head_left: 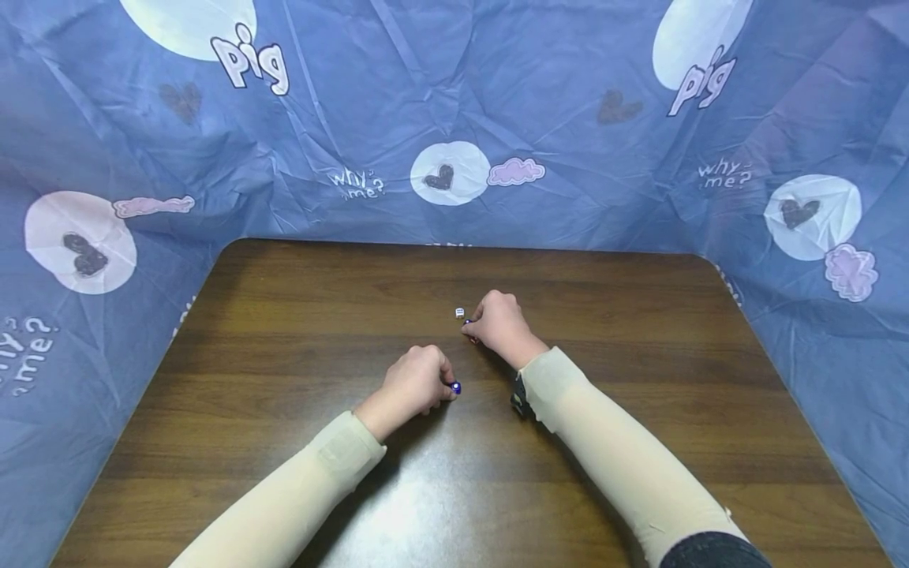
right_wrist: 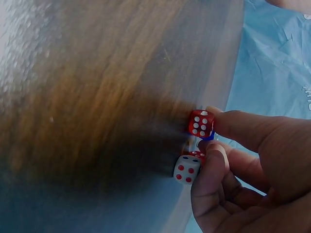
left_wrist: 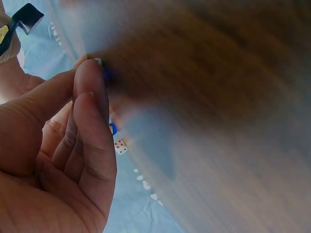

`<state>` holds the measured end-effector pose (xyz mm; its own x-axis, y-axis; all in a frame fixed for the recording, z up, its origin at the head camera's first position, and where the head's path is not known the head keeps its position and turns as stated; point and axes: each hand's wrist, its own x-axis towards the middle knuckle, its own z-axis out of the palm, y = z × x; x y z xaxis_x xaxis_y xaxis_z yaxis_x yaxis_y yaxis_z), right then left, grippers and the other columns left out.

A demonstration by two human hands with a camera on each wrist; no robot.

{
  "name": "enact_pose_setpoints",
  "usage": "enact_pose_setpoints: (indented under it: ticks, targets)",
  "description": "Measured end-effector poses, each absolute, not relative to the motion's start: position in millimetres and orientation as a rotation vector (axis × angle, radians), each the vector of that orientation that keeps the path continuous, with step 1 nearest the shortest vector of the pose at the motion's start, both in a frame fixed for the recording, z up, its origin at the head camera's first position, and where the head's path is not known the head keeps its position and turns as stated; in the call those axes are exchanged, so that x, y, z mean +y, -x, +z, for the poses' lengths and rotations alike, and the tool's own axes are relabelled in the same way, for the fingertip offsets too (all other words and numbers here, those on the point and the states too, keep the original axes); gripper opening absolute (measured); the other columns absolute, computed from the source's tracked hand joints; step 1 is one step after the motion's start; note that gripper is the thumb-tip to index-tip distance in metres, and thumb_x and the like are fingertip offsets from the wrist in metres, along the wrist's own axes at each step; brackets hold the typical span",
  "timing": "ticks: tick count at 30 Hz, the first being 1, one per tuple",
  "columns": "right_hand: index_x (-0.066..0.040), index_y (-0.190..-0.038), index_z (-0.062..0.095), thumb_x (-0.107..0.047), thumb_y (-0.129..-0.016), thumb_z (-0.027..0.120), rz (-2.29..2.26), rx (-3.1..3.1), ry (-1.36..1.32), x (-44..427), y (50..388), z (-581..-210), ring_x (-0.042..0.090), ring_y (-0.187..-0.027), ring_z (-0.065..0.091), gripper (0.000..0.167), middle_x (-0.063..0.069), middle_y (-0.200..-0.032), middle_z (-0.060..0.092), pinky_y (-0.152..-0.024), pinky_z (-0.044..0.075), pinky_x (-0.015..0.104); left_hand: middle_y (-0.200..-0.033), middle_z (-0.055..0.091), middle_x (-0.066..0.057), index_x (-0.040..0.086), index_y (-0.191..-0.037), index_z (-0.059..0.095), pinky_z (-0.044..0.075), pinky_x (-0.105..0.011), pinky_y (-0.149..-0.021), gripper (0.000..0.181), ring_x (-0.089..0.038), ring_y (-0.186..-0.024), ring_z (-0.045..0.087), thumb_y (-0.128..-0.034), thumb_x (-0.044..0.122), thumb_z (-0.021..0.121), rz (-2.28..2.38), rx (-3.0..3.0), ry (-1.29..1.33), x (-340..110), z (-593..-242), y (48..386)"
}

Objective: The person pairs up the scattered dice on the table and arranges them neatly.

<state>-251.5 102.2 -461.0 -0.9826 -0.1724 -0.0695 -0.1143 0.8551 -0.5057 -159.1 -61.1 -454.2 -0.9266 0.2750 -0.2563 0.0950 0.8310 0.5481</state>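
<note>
My left hand (head_left: 417, 380) pinches a blue die (head_left: 456, 387); my right hand (head_left: 501, 325) seems to grip a red die (right_wrist: 200, 123) near a white die (right_wrist: 185, 169). Likely arranging; next calls for careful placing.

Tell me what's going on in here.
Someone is at work at a wooden table. The left hand pinches a blue die. The right hand pinches where a red die and another blue die are close together; which one is hard to tell. A white die rests close by.
</note>
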Motion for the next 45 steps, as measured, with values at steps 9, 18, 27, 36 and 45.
enact_pose_setpoints:
  ticks: [9, 18, 27, 36, 45]
  targets:
    - [-0.014, -0.066, 0.078, -0.024, -0.089, 0.081, -0.849, 2.877, 0.258, 108.4, 246.9, -454.6, 0.014, -0.064, 0.064, 0.025, -0.006, -0.058, 0.068, -0.072, 0.053, 0.034, -0.05, 0.062, 0.006, 0.02, -0.074, 0.074, 0.049, -0.032, -0.048, 0.016, -0.006, -0.037, 0.058, -0.0824, 0.018, 0.087, 0.792, 2.691, -0.29, -60.9, -455.5, 158.5]
    - [-0.015, -0.074, 0.081, -0.023, -0.087, 0.082, -0.902, 2.877, 0.342, 116.9, 234.7, -449.8, 0.016, -0.073, 0.06, 0.016, -0.01, -0.065, 0.07, -0.068, 0.049, 0.033, -0.051, 0.063, 0.005, 0.019, -0.072, 0.073, 0.049, -0.032, -0.048, 0.017, -0.007, -0.038, 0.058, -0.0815, 0.018, 0.088, 0.807, 2.689, -0.304, -62.3, -455.4, 157.9]
    - [-0.014, -0.066, 0.074, -0.021, -0.086, 0.082, -0.909, 2.888, 0.434, 129.9, 214.3, -452.0, 0.013, -0.059, 0.05, 0.022, -0.01, -0.06, 0.061, -0.056, 0.043, 0.03, -0.052, 0.063, 0.005, 0.019, -0.074, 0.074, 0.05, -0.032, -0.048, 0.016, -0.007, -0.038, 0.058, -0.0827, 0.017, 0.087, 0.804, 2.681, -0.295, -62.3, -456.2, 158.4]
    - [-0.013, -0.07, 0.076, -0.014, -0.083, 0.082, -0.882, 2.825, 0.574, 134.9, 194.1, -460.9, 0.008, -0.056, 0.051, 0.014, -0.014, -0.056, 0.059, -0.055, 0.044, 0.028, -0.052, 0.064, 0.004, 0.019, -0.072, 0.073, 0.05, -0.033, -0.048, 0.018, -0.008, -0.038, 0.058, -0.0824, 0.017, 0.087, 0.808, 2.684, -0.307, -61.8, -455.0, 157.3]
    - [-0.014, -0.071, 0.076, -0.014, -0.08, 0.085, -0.888, 2.787, 0.723, 135.6, 175.5, -471.7, 0.002, -0.053, 0.048, 0.013, -0.016, -0.055, 0.056, -0.051, 0.043, 0.024, -0.053, 0.064, 0.003, 0.018, -0.073, 0.074, 0.051, -0.033, -0.047, 0.017, -0.01, -0.039, 0.06, -0.0823, 0.016, 0.087, 0.817, 2.676, -0.299, -61.1, -455.2, 158.3]
